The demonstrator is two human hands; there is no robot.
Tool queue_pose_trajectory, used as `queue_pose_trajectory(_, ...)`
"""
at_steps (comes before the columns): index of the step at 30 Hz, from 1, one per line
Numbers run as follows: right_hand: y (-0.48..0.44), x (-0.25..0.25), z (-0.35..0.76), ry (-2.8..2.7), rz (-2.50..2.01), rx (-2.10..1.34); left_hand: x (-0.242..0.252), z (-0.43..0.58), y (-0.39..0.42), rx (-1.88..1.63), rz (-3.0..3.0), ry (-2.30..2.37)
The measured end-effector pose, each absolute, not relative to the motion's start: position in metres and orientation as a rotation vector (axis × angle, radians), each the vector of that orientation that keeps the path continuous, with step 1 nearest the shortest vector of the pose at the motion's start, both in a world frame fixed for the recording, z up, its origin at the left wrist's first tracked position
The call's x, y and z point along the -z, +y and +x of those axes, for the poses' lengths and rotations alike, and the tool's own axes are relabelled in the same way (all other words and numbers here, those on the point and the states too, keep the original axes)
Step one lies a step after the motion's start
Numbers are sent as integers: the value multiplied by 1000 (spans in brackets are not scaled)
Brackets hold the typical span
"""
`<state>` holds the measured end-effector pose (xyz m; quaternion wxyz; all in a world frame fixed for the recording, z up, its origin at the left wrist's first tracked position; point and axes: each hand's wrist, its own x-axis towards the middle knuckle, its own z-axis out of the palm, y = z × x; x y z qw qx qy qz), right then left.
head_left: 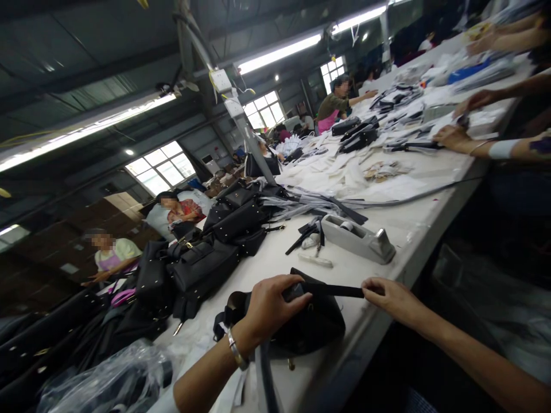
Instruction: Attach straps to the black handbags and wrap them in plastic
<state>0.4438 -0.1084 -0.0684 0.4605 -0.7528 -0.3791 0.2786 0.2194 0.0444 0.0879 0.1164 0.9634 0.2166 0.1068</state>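
Dim overall, mixed light. Tube lights (279, 54) overhead and windows (162, 168) at back blow out white; ceiling (107, 46) goes dark. Tabletop (408, 215) pale, deep shadow below its right edge. Black bag (310, 330) loses detail. Far background soft; wide-angle stretch toward edges, view tilted.

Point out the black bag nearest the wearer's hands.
The black bag under the left hand, with a strap stretched to the right hand; the other bags lie farther off, touched by neither.

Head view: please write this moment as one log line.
left hand: on black bag; right hand: pinching black strap; beyond: tape dispenser
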Motion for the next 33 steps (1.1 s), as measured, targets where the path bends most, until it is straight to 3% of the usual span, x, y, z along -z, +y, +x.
queue_pose_trajectory(5,-118,73,443,-945,-1921,-591,-88,221,44,-307,2780,663)
queue_pose_trajectory(11,-103,39,412,-1067,-1734,-283,-95,223,39,-253,2691,705)
queue_pose_trajectory(16,-76,19,390,-1161,-1418,-529,-102,227,29,-241,2589,715)
queue_pose_trajectory(22,-70,20,392,-1155,-1323,-621,-106,233,30,-190,2439,825)
queue_pose_trajectory(27,-75,23,394,-1168,-1284,-693,-102,231,40,-115,1945,991)
queue_pose_trajectory(33,-74,15,389,-1128,-1277,-739,-119,232,25,44,1971,1015)
